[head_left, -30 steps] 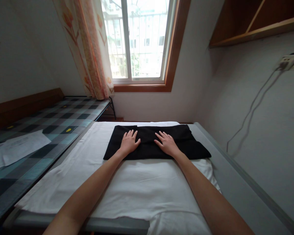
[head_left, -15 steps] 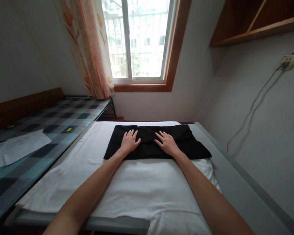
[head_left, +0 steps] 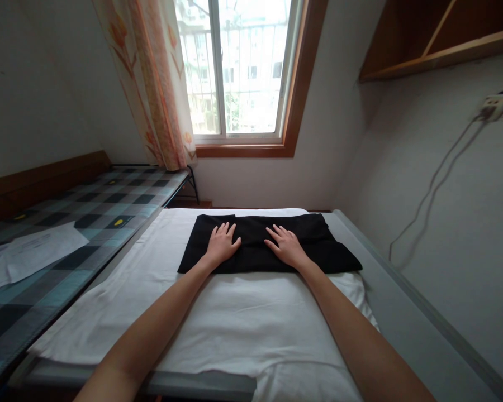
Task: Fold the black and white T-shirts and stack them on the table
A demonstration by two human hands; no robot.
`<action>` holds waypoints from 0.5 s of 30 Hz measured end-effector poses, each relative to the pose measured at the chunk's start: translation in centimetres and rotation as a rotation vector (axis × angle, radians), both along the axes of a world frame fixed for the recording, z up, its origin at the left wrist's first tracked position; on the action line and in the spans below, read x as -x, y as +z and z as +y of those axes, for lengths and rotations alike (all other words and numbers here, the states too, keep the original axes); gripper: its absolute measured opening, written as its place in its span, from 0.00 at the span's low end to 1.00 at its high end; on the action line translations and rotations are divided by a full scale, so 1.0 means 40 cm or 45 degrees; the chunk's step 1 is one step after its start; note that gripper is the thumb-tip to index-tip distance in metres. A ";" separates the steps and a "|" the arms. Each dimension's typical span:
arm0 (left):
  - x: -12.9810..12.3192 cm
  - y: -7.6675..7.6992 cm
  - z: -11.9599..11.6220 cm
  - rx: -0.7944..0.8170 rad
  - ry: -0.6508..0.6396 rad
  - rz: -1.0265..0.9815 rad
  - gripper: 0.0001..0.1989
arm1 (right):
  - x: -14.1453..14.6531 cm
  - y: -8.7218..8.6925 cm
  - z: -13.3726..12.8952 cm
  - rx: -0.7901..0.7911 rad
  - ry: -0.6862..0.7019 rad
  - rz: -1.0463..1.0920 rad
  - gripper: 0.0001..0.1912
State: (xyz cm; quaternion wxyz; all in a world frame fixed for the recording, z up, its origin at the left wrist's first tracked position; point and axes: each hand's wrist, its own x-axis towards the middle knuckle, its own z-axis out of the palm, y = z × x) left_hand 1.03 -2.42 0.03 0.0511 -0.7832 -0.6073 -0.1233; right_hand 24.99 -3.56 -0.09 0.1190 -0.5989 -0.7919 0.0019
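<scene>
Folded into a wide, flat bundle, a black garment (head_left: 251,259) lies across the far part of a white T-shirt (head_left: 243,318); what kind of garment it is I cannot tell. My left hand (head_left: 222,244) rests flat on the left half of the black cloth, its fingers spread and pointing away from me. On the right half lies my right hand (head_left: 288,245), also flat and with the fingers apart. Neither hand grips anything. The white T-shirt is spread out beneath my forearms, with one part hanging over the near edge.
A grey table (head_left: 201,385) carries the cloth. To the left is a bed with a checked mattress (head_left: 88,212), and papers (head_left: 42,251) lie on it. A window (head_left: 235,72) with a flowered curtain (head_left: 151,84) is ahead. A cord (head_left: 430,187) hangs at the right wall.
</scene>
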 end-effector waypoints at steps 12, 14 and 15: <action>-0.001 0.001 -0.002 -0.013 -0.003 0.004 0.30 | -0.001 0.000 0.001 0.007 0.008 0.000 0.31; -0.001 0.000 -0.002 -0.010 -0.002 0.005 0.30 | -0.001 0.000 0.001 0.004 0.008 0.001 0.32; -0.001 0.000 -0.002 -0.008 -0.002 0.005 0.30 | -0.001 0.000 0.001 0.003 0.009 0.000 0.32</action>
